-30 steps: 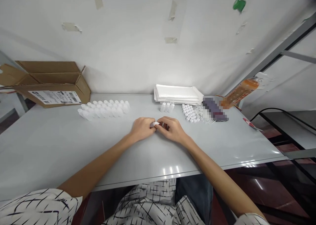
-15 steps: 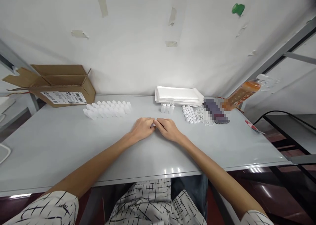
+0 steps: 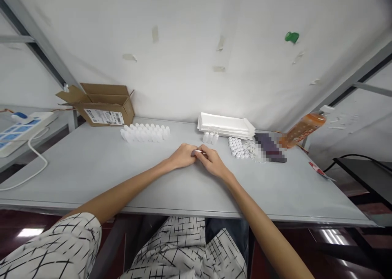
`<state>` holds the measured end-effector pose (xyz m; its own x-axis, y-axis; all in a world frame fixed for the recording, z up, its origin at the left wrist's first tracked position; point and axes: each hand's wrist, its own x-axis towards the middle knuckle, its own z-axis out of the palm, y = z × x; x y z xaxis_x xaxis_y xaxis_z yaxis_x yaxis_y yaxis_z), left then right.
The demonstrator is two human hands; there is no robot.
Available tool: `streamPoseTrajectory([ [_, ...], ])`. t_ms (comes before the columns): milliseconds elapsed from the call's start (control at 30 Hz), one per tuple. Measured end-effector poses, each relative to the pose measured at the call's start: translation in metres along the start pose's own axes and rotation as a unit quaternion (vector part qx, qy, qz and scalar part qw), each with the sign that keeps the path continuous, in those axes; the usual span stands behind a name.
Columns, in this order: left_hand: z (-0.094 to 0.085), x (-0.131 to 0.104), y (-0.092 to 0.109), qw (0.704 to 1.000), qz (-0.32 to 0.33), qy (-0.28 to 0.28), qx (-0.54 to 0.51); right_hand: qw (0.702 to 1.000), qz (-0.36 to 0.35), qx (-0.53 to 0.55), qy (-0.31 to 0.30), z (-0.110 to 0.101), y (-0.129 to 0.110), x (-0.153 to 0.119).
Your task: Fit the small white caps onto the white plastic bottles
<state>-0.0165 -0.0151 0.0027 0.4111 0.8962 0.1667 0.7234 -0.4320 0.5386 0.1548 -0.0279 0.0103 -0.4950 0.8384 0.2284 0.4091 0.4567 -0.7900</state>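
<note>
My left hand [image 3: 183,155] and my right hand [image 3: 210,160] meet over the middle of the table. Between their closed fingers is a small whitish plastic bottle [image 3: 194,152], mostly hidden; a white bit shows at my right fingertips. Left of my hands stand rows of small translucent bottles [image 3: 143,133]. Just beyond my right hand are three small white capped bottles [image 3: 210,138], standing side by side. Farther right lies a group of small white caps [image 3: 237,147], beside a tangle of white cords [image 3: 249,149].
A stack of white sheets or bags [image 3: 225,124] lies against the wall. An open cardboard box [image 3: 105,107] sits at the back left. On the right are a dark blurred phone-like object [image 3: 271,146] and a leaning orange drink bottle [image 3: 306,128]. A power strip [image 3: 27,128] is far left.
The camera view has turned left, so things appear shifted right. My hands stay together, with the right fingers slightly shifted and more of the held thing showing.
</note>
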Motion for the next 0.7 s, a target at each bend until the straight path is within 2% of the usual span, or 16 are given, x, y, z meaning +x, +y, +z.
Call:
streamPoseTrajectory([
  [200,0.002,-0.001,0.008,0.998,0.032,0.009,-0.052,0.996,0.021,0.086,0.003,-0.006,0.005,0.002],
  [333,-0.003,-0.003,0.007,0.989,-0.027,0.053,-0.136,0.981,0.08,0.176,0.013,-0.016,0.015,0.003],
  [400,-0.005,-0.003,0.003,0.97,-0.069,0.045,-0.23,0.977,0.104,0.187,0.019,-0.022,0.019,0.003],
  [467,-0.006,-0.003,-0.001,0.935,-0.101,0.008,-0.34,0.976,0.113,0.184,0.0,-0.026,0.02,0.003],
  [567,-0.005,-0.003,-0.004,0.889,-0.112,-0.017,-0.444,0.979,0.111,0.171,-0.023,-0.029,0.017,0.003],
  [700,-0.002,-0.002,0.0,0.877,-0.096,-0.026,-0.47,0.983,0.095,0.156,-0.033,-0.024,0.01,0.003],
])
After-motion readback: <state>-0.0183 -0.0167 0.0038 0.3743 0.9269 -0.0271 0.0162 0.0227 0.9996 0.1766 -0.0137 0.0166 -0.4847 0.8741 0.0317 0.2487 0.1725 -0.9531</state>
